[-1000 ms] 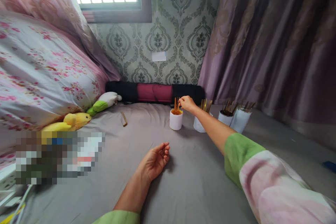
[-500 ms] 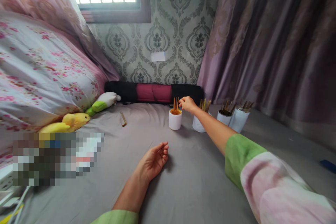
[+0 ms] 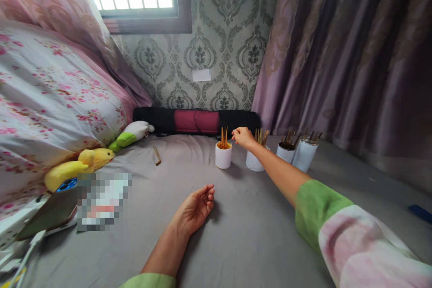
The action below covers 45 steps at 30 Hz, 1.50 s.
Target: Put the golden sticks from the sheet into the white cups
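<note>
I have the right hand [image 3: 243, 137] pinched narrow just beside the upright sticks [image 3: 224, 137] in the white cup [image 3: 223, 157]; my feed can't tell me whether it grips anything. The left hand [image 3: 197, 209] lies half-curled on the grey sheet [image 3: 243, 234], seemingly just resting. The cup's wall props its sticks; three other containers [image 3: 285, 154] stand rightward, probably kept within reach

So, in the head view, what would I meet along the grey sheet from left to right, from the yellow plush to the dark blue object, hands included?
Yellow plush, thin brownish item, left hand, white cup with sticks, right hand, rightmost white container, dark blue object.
</note>
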Tool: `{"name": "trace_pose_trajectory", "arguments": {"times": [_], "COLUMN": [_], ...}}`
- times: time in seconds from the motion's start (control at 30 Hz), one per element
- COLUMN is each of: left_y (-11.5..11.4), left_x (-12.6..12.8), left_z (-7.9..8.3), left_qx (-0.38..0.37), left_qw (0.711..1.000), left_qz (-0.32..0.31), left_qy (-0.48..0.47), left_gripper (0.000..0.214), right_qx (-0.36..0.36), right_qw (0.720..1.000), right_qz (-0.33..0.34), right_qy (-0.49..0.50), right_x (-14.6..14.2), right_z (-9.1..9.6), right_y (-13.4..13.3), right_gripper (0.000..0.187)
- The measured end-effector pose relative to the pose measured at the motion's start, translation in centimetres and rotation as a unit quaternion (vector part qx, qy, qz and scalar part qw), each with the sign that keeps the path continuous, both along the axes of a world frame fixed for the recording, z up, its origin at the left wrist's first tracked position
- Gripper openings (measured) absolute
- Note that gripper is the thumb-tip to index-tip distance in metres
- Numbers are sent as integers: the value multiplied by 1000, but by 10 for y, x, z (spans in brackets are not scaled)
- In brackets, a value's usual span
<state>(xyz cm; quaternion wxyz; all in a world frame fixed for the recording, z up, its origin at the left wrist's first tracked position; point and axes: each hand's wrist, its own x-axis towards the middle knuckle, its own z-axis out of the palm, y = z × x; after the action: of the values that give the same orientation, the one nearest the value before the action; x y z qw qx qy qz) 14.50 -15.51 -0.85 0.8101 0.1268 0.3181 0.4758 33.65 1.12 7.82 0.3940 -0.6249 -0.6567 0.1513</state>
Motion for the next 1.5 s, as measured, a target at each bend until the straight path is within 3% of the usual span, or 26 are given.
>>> {"name": "trace_pose_trajectory", "arguments": {"times": [0.37, 0.67, 0.97, 1.27, 1.5], "left_y": [1, 0, -1, -1, -1], "left_x": [-1, -1, 0, -1, -1], "left_z": [-4, -2, 0, -2, 1], "left_qx": [14, 14, 5, 12, 16], "left_qw": [1000, 1000, 1000, 1000, 1000], "left_qz": [-6, -6, -1, 0, -6], "left_qy": [-8, -12, -4, -8, -16], "left_gripper": [12, 10, 8, 11, 11], "right_qx": [21, 51, 7, -68, -46], "right_qw": [999, 994, 984, 974, 984], "right_qz": [-20, 9, 45, 95, 115], "right_qy": [46, 91, 170, 196, 128], "right_x": [0, -10, -30, -60, -69], "right_z": [-9, -27, -37, -79, -100], "right_y": [-14, -33, -65, -93, -100], "right_gripper": [25, 32, 29, 29, 33]}}
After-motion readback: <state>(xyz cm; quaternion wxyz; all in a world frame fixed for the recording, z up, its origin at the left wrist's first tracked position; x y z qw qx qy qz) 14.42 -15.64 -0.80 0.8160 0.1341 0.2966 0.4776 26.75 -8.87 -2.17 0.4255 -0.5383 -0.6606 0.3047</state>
